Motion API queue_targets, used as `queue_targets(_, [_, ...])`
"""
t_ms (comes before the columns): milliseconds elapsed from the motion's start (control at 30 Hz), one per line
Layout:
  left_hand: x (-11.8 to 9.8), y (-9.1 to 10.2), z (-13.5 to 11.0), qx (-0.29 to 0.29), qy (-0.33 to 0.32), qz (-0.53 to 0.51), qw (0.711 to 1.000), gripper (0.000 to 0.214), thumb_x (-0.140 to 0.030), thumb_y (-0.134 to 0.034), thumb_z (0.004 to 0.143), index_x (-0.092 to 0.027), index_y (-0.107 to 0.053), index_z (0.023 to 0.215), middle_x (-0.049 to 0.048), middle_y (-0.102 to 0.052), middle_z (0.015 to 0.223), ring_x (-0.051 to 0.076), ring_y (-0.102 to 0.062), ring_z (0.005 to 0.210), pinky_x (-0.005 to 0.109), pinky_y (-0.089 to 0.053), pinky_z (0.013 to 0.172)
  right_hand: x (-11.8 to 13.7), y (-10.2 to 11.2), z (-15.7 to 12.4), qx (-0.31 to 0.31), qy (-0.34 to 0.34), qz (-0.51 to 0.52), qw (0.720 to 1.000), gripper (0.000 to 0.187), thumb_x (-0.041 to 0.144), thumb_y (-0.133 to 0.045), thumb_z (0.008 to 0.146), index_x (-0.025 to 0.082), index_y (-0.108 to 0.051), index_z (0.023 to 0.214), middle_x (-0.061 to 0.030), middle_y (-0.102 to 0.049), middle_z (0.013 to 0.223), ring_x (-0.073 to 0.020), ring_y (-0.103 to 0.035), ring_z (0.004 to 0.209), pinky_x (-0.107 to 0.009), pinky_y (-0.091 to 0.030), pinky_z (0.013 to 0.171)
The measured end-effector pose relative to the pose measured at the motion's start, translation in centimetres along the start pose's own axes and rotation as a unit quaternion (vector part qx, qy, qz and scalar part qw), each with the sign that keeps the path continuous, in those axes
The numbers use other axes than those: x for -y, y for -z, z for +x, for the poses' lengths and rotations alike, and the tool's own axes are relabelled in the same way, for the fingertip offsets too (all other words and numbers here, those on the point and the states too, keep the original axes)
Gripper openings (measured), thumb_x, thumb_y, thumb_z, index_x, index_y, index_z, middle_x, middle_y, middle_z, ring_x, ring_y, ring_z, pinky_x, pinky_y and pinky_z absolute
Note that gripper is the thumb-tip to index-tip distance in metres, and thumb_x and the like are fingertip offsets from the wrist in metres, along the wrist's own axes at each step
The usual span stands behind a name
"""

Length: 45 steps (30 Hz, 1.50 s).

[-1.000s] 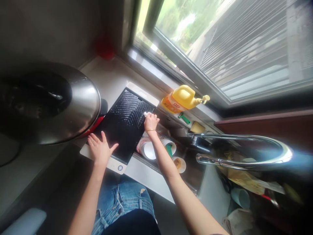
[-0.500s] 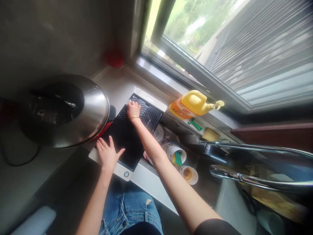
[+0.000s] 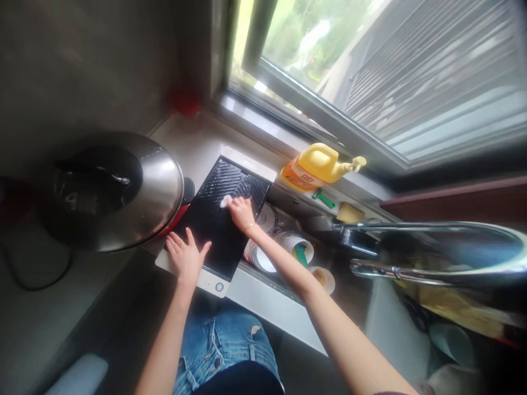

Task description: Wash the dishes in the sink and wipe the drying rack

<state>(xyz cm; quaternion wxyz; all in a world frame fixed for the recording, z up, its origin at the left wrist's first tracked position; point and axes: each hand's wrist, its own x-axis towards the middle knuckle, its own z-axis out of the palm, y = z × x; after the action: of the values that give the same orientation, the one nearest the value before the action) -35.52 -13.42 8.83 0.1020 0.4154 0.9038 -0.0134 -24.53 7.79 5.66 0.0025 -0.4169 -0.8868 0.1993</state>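
Note:
An electric griddle (image 3: 206, 218) lies across the counter and the sink's edge, with a black plate, white ends and a round dial. Its far half looks ridged and wet, with shiny streaks. My right hand (image 3: 241, 214) is closed on a small white wad (image 3: 225, 201), pressed to the plate near its middle; whether the wad is tissue or cloth I cannot tell. My left hand (image 3: 188, 257) rests flat with fingers spread on the near left corner of the griddle, over its white end and black plate.
Left of the griddle stands a large pot with a domed steel lid (image 3: 158, 186). A yellow pump jug (image 3: 315, 166), a green-handled tool (image 3: 324, 198) and a sponge (image 3: 349, 213) sit along the window ledge. Cups (image 3: 298, 247) stand in the sink, and a chrome faucet (image 3: 391, 270) reaches in from the right.
My right hand has moved from the griddle's far left edge back toward me and to the right, bringing the white wad with it. The left hand stays on the near corner.

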Motion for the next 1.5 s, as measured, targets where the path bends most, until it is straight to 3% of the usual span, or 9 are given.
queue_targets(133, [0.4, 0.6, -0.3, -0.009, -0.016, -0.028, 0.999, 0.073, -0.046, -0.048, 0.095, -0.001, -0.036, 0.151, 0.0388, -0.026, 0.154, 0.049, -0.023, 0.147, 0.065, -0.025, 0.113, -0.2, -0.6, -6.3, -0.112, -0.127, 0.279, 0.945, 0.023, 0.029, -0.049, 0.095, 0.018, -0.068, 0.102, -0.0086, -0.065, 0.095, -0.0205, -0.051, 0.094, -0.033, -0.035, 0.086])
queue_targets(233, [-0.2, 0.9, -0.7, -0.002, -0.079, -0.05, 0.996, 0.072, -0.041, -0.047, 0.096, 0.0, -0.031, 0.153, 0.0373, -0.02, 0.157, 0.048, -0.017, 0.149, 0.066, -0.022, 0.115, -1.0, 0.0, -10.6, -0.18, -0.25, 0.59, 0.746, 0.022, 0.042, -0.054, 0.088, 0.021, -0.062, 0.089, -0.002, -0.058, 0.079, -0.0163, -0.048, 0.072, -0.029, -0.039, 0.071])
queue_targets(367, [-2.9, 0.6, -1.5, 0.052, -0.227, -0.111, 0.966, 0.067, -0.038, -0.046, 0.097, -0.002, -0.035, 0.152, 0.0322, -0.024, 0.159, 0.041, -0.021, 0.15, 0.058, -0.025, 0.118, -0.8, 0.4, -16.6, -0.131, -0.248, 0.818, 0.503, 0.022, 0.037, -0.052, 0.088, 0.023, -0.05, 0.07, 0.0023, -0.043, 0.06, -0.015, -0.041, 0.059, -0.029, -0.038, 0.061])
queue_targets(633, [-8.3, -0.4, -5.6, 0.186, -0.372, -0.278, 0.866, 0.045, -0.03, -0.047, 0.095, -0.013, -0.061, 0.133, 0.0165, -0.057, 0.143, 0.028, -0.048, 0.139, 0.044, -0.038, 0.116, -0.1, -0.4, -26.6, -0.184, -0.264, 0.878, 0.355, 0.012, 0.025, -0.047, 0.084, 0.022, -0.056, 0.077, 0.0019, -0.046, 0.061, -0.0144, -0.04, 0.058, -0.028, -0.036, 0.061])
queue_targets(700, [-9.2, -0.3, -7.0, 0.219, -0.376, -0.322, 0.841, 0.042, -0.03, -0.051, 0.093, -0.014, -0.063, 0.13, 0.0142, -0.062, 0.137, 0.025, -0.055, 0.132, 0.041, -0.041, 0.113, -0.5, -0.1, -28.1, -0.178, -0.264, 0.88, 0.353, 0.013, 0.026, -0.046, 0.083, 0.022, -0.055, 0.075, 0.0014, -0.046, 0.062, -0.0145, -0.04, 0.059, -0.028, -0.036, 0.06])
queue_targets(867, [-11.2, 0.3, -11.3, 0.213, -0.376, -0.422, 0.797, 0.053, -0.029, -0.067, 0.083, -0.019, -0.058, 0.135, 0.0133, -0.058, 0.143, 0.025, -0.055, 0.132, 0.041, -0.043, 0.112, -1.5, 1.1, -29.4, -0.08, -0.264, 0.855, 0.439, 0.015, 0.036, -0.049, 0.079, 0.023, -0.055, 0.077, -0.0016, -0.053, 0.069, -0.0173, -0.045, 0.065, -0.032, -0.044, 0.066])
queue_targets(1100, [-10.3, 0.4, -18.4, -0.092, -0.238, -0.516, 0.817, 0.044, -0.021, -0.067, 0.083, -0.018, -0.063, 0.127, 0.015, -0.059, 0.14, 0.026, -0.055, 0.131, 0.044, -0.044, 0.111, 0.0, 2.6, -28.8, 0.138, -0.188, 0.832, 0.503, 0.019, 0.035, -0.059, 0.074, 0.025, -0.06, 0.091, -0.0009, -0.062, 0.083, -0.0169, -0.057, 0.075, -0.033, -0.05, 0.074])
queue_targets(1267, [-2.6, 1.5, -24.5, -0.298, -0.106, -0.462, 0.828, 0.028, -0.028, -0.064, 0.089, -0.022, -0.071, 0.115, 0.0124, -0.066, 0.127, 0.024, -0.06, 0.121, 0.042, -0.048, 0.104, 7.7, 1.1, -29.0, 0.3, -0.066, 0.74, 0.598, 0.011, 0.028, -0.064, 0.075, 0.025, -0.062, 0.085, 0.0, -0.062, 0.08, -0.0154, -0.058, 0.075, -0.028, -0.049, 0.07])
queue_targets(1500, [13.2, 0.6, -38.5, -0.496, 0.211, -0.341, 0.771, 0.023, -0.029, -0.056, 0.095, -0.02, -0.073, 0.107, 0.0093, -0.072, 0.106, 0.019, -0.066, 0.103, 0.035, -0.054, 0.093, 28.4, -7.5, -36.2, 0.541, 0.073, 0.606, 0.578, 0.018, 0.025, -0.074, 0.073, 0.02, -0.069, 0.09, 0.0015, -0.064, 0.075, -0.01, -0.054, 0.064, -0.023, -0.044, 0.061])
